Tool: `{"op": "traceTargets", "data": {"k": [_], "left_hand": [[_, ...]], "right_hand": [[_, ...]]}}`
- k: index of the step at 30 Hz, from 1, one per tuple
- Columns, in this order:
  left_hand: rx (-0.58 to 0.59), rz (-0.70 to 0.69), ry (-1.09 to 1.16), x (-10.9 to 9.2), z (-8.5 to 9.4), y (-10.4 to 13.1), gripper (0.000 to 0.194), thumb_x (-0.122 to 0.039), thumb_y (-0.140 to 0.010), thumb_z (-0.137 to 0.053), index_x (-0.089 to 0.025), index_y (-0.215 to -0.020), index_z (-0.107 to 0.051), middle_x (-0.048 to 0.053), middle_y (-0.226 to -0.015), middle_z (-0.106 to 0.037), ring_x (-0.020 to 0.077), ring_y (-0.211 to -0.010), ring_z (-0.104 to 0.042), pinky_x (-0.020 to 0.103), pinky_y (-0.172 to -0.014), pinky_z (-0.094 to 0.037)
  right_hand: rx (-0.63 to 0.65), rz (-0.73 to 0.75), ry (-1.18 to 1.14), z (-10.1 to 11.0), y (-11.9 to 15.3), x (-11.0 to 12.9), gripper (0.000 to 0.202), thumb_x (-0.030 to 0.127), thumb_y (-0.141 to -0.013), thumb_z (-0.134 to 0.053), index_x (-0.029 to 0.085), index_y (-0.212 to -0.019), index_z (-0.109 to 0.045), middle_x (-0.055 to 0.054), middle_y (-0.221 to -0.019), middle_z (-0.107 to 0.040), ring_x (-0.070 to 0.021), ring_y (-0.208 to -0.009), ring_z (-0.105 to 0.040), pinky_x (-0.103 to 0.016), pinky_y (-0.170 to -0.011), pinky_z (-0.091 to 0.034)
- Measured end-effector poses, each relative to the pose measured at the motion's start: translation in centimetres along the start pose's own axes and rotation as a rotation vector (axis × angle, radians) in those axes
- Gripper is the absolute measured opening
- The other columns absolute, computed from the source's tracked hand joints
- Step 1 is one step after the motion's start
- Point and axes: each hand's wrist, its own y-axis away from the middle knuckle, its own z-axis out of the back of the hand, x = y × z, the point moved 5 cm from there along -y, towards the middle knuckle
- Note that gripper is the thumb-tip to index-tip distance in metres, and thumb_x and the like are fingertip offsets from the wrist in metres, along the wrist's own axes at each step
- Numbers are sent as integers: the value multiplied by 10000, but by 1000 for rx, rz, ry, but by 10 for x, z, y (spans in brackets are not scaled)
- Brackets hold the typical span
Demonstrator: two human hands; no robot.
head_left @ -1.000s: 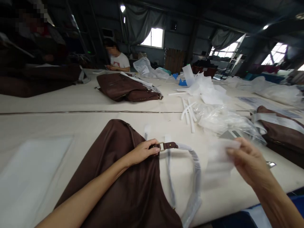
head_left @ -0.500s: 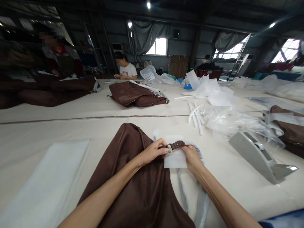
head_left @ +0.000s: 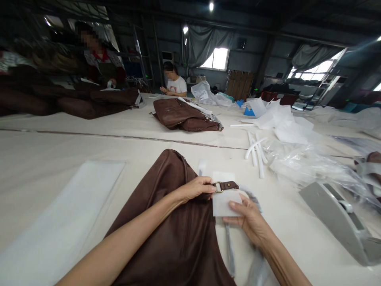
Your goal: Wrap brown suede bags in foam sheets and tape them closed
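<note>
A large brown bag [head_left: 166, 230] lies on the pale table in front of me. My left hand [head_left: 198, 189] pinches the bag's strap end beside a brass ring [head_left: 218, 187]. From the ring, a short brown tab [head_left: 230, 185] with a brass stud extends to the right. Under the tab lies a white foam sheet [head_left: 224, 204]. My right hand [head_left: 245, 214] grips the lower right edge of this sheet, thumb on top and fingers beneath. Grey-wrapped strap [head_left: 229, 246] curves below and behind my right hand.
A grey tape dispenser [head_left: 336, 218] stands at the right. White foam rods [head_left: 257, 149], clear plastic [head_left: 306, 163] and white sheets [head_left: 285, 119] lie beyond. Another brown bag [head_left: 181, 115] rests farther back. A translucent sheet [head_left: 68, 210] is at left. Two people are across the table.
My right hand has let go of the tab and moved down onto the white sheet's edge. My left hand keeps its pinch. The view has turned left.
</note>
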Motion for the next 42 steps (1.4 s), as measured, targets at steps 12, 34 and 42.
{"op": "traceTargets", "data": {"k": [12, 34, 42], "left_hand": [[120, 20, 55, 5, -2, -2, 488, -486, -671, -780, -124, -952, -613, 12, -747, -627, 131, -680, -546, 236, -642, -371], [32, 30, 191, 12, 1, -6, 426, -344, -615, -838, -134, -938, -657, 57, -926, -719, 178, -846, -633, 255, -737, -450], [31, 14, 191, 18, 1, -9, 420, -330, -605, -841, -134, -922, -649, 42, -882, -717, 187, -857, -644, 285, -823, -444]], "right_hand": [[-315, 108, 102, 18, -15, -10, 334, 431, -559, -853, 191, -715, -683, 5, -633, -623, -124, -516, -499, -228, -413, -413], [-101, 175, 265, 9, -4, -3, 330, 479, -734, -744, 191, -887, -693, -36, -796, -656, -169, -660, -551, -279, -564, -466], [-235, 628, 925, 31, 44, 25, 505, 326, -784, -676, 291, -1274, -558, -93, -1249, -581, -291, -1174, -541, -459, -947, -493]]}}
